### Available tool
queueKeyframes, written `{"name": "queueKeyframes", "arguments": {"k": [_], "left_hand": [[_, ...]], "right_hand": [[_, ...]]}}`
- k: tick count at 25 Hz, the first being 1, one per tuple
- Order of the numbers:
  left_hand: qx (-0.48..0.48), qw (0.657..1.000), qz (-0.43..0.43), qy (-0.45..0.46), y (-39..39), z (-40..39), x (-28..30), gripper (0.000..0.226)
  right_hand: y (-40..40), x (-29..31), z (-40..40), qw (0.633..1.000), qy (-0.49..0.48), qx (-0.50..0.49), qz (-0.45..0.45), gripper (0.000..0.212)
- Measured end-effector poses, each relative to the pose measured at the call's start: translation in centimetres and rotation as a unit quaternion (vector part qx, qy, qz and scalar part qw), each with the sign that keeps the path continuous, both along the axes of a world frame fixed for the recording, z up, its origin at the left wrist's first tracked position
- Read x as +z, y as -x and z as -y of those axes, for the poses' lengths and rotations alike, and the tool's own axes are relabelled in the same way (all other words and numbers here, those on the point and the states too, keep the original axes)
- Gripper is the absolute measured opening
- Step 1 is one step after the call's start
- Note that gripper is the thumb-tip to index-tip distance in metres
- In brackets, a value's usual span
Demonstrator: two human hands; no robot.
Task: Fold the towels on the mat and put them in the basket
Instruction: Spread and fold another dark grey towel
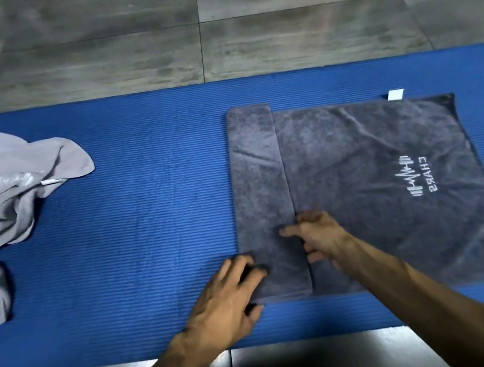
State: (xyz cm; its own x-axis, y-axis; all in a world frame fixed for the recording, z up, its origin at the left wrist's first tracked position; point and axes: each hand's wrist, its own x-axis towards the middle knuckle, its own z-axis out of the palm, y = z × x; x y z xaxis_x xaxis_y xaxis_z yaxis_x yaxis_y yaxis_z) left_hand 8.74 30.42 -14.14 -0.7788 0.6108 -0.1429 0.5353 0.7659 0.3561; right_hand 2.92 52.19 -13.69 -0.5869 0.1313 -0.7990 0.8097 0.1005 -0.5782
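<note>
Head view: dark grey towel (pixel 379 178) spread at right of centre on the blue mat (pixel 143 217), left end folded into a narrow band. Left hand (pixel 225 299) at lower centre, fingers curled round the band's near corner. Right hand (pixel 318 239) just beside it — fingers bent, pinching the band's inner edge. Light grey towel (pixel 1 200) crumpled at left edge — untouched.

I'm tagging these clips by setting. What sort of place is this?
Probably a gym or a home workout area: a blue exercise mat lies on a grey tiled floor, and the dark towel bears a dumbbell logo.
</note>
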Motion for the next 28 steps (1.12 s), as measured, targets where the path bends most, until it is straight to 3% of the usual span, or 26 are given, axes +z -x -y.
{"name": "queueKeyframes", "arguments": {"k": [3,7,10,12,14,16,18,22,28], "left_hand": [[0.009,1.0,-0.012,-0.012,-0.9,0.1,0.0,0.037],[-0.004,1.0,-0.01,-0.004,-1.4,0.2,0.1,0.017],[-0.043,0.999,-0.01,0.028,-1.0,-0.2,0.8,0.017],[-0.056,0.998,-0.007,0.032,0.3,-0.6,1.4,0.019],[-0.066,0.996,-0.044,0.029,2.1,-1.4,1.6,0.025],[-0.076,0.991,-0.104,0.042,3.8,-2.4,1.0,0.026],[-0.093,0.986,-0.118,0.069,5.2,-3.4,0.0,0.041],[-0.117,0.985,-0.099,0.083,6.5,-3.4,-2.2,0.059],[-0.112,0.987,-0.094,0.061,6.6,-2.9,-3.9,0.066]], "right_hand": [[-2.5,-0.3,0.8,0.999,0.043,0.003,0.024,0.028],[-3.4,0.4,0.5,0.993,0.109,0.013,0.039,0.037],[-3.0,1.8,-0.2,0.98,-0.032,0.189,0.06,0.023],[-2.2,2.2,-0.5,0.925,-0.229,0.304,-0.013,0.035],[-1.5,2.1,-0.4,0.854,-0.375,0.307,-0.19,0.03],[-0.5,1.5,0.2,0.797,-0.391,0.303,-0.346,0.026],[1.5,0.0,0.9,0.752,-0.384,0.356,-0.401,0.047],[6.9,-2.3,1.6,0.729,-0.37,0.486,-0.311,0.065],[15.2,-3.4,1.9,0.736,-0.405,0.451,-0.301,0.066]]}}
